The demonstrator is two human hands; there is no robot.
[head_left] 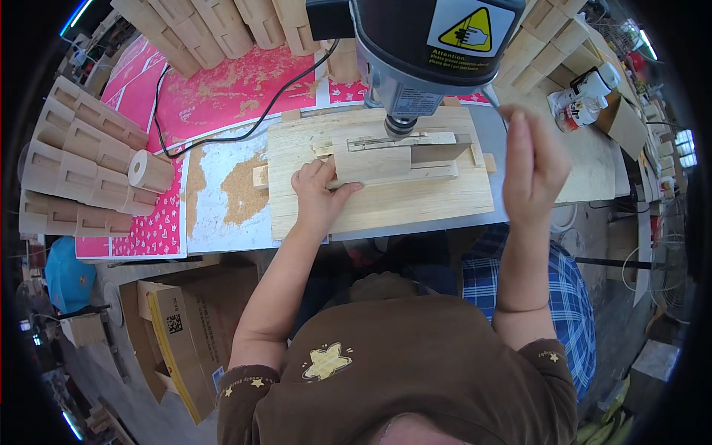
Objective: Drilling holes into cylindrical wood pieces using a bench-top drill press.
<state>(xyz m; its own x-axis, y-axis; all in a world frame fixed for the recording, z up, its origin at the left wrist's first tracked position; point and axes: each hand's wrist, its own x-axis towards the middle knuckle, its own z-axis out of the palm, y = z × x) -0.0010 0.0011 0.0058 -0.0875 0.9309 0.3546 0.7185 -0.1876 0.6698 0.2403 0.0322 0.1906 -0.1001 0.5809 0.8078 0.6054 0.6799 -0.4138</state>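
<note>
A drill press point(404, 93) with a dark housing stands over the middle of the bench, its chuck point(400, 127) pointing down. Below it, a pale rounded wooden block point(374, 162) lies in a wooden jig on a flat board point(393, 208). My left hand point(319, 194) grips the block's left end, thumb along the near side and fingers over the far side. To the right of the press, my right hand point(535, 163) is raised with its fingers curled around the end of a metal lever point(495, 100). The hand hides most of the grip.
Grooved wooden blocks point(85, 163) stand stacked at the left, with more wooden blocks point(215, 33) at the back. A black cable point(256, 127) crosses the pink, sawdust-strewn covering. White bottles point(582, 107) stand at the right. A cardboard box point(204, 326) sits below the bench.
</note>
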